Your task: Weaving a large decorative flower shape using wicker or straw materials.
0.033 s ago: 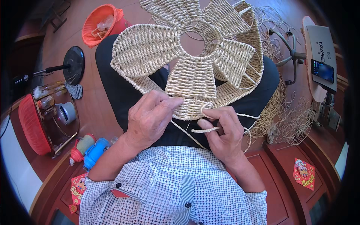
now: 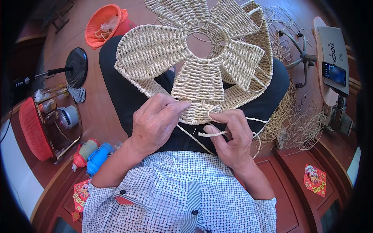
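Note:
A straw-coloured woven piece (image 2: 147, 50) rests on my lap, with several petal-like panels round an open centre ring inside a braided outer rim. My left hand (image 2: 155, 120) pinches the near part of the weave (image 2: 197, 112) just below the bottom panel. My right hand (image 2: 229, 139), fingers curled, holds a pale twisted cord (image 2: 208, 134) whose short end sticks out leftward under the index finger. A loop of cord rises from that hand to the weave, and further strands trail right and down across the dark trousers (image 2: 116, 93).
A red lined bin (image 2: 97, 27) stands at upper left, near a black round stand base (image 2: 76, 68). A red basin (image 2: 35, 128) and blue flask (image 2: 99, 158) are at left. Heaps of cord (image 2: 285, 112), a chair base (image 2: 301, 58) and a board with a phone (image 2: 335, 73) are at right.

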The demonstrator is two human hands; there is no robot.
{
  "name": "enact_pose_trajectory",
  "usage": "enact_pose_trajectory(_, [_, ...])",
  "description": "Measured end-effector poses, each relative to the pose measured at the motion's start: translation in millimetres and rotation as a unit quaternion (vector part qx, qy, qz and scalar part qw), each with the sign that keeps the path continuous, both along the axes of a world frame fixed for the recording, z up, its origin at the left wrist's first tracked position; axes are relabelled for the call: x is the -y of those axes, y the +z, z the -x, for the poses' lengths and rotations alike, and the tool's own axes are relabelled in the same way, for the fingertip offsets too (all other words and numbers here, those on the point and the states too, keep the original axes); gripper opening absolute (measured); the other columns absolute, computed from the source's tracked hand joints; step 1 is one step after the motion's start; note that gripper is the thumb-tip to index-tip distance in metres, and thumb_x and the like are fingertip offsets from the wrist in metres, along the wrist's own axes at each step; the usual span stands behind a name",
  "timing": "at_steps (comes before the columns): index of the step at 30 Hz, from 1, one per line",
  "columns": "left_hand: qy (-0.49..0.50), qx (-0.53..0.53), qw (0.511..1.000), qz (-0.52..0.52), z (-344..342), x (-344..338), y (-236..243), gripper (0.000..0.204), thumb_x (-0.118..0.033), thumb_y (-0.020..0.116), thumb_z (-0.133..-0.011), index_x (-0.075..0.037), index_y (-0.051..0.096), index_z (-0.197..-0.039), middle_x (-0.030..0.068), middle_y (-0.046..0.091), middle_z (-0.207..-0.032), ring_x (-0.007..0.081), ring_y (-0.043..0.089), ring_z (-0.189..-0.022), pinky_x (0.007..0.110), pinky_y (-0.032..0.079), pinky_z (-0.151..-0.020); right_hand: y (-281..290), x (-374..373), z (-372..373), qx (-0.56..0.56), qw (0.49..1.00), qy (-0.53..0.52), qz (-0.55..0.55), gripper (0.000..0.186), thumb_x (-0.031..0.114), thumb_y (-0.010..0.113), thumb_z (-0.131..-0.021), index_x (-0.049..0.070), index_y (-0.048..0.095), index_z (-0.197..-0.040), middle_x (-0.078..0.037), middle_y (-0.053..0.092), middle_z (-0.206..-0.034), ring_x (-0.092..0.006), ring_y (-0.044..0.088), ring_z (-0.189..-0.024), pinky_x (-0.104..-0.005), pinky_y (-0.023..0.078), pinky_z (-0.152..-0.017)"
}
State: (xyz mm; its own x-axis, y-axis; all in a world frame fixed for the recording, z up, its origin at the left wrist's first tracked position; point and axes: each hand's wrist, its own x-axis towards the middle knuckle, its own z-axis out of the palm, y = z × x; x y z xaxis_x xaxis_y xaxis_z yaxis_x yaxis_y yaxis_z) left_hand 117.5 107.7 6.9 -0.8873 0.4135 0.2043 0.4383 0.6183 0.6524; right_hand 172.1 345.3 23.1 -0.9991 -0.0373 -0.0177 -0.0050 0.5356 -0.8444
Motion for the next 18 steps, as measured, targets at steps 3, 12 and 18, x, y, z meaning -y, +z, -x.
enact_pose_trajectory(3, [0.001,0.005,1.0,0.002,0,1,1,0.035,0.004,0.085,-0.083,-0.01,0.084,-0.115,0.0053,0.071,-0.092,0.0231,0.071,-0.08,0.035,0.057,-0.068,5,-9,-1,0.029,0.999,0.035,-0.017,0.038,0.009,0.09,-0.085,0.003,0.077,-0.12,-0.015,0.074,-0.11,-0.028,0.076,-0.092,-0.0362,0.061,-0.074])
enact_pose_trajectory(12, [0.003,0.009,1.0,-0.008,0,1,0,0.033,0.003,0.086,-0.085,-0.011,0.084,-0.115,0.0053,0.073,-0.093,0.0216,0.072,-0.081,0.034,0.057,-0.068,17,-16,0,-0.05,0.996,0.051,-0.047,0.045,0.015,0.088,-0.086,0.003,0.075,-0.128,-0.015,0.071,-0.11,-0.0277,0.073,-0.095,-0.0373,0.06,-0.078])
enact_pose_trajectory(18, [0.001,0.013,1.0,-0.014,-1,1,0,0.032,0.002,0.086,-0.086,-0.011,0.084,-0.115,0.0053,0.071,-0.092,0.0219,0.072,-0.08,0.035,0.057,-0.068,9,-35,-1,-0.116,0.988,0.081,-0.053,0.023,0.022,0.081,-0.1,0.003,0.075,-0.114,-0.011,0.072,-0.099,-0.0255,0.069,-0.084,-0.0369,0.056,-0.07])
